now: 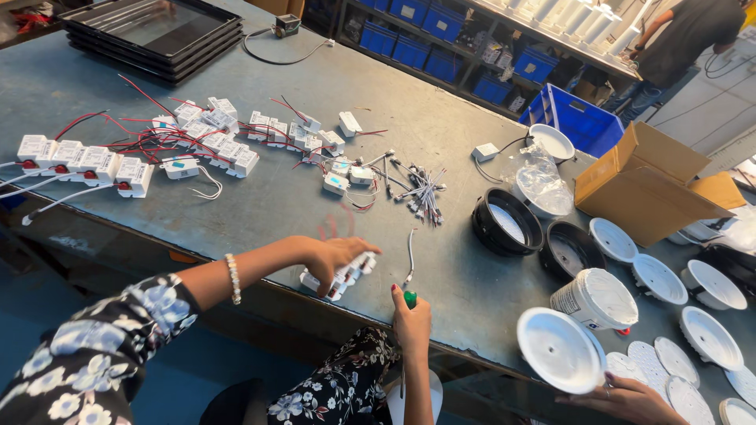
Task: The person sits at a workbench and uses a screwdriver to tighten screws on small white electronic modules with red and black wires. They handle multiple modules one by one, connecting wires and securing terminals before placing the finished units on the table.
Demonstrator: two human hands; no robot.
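Nearest me, my right hand (411,321) is closed in a fist grip on the green-handled screwdriver (409,298), tip hidden below the table (472,311) edge. Just beyond, my left hand (339,253) clamps down over a white driver box (340,277), which lies close to that near edge. I judge this as the steadying step, box pinned and tool ready. Bringing the tip up to the box calls for a short lift that avoids the loose wire (409,256) beside it. At my right a co-worker's hand (622,397) holds a white round cover (559,350), so that side is crowded. Ahead there is bare table before the wired boxes (197,134) and the black housings (508,220).
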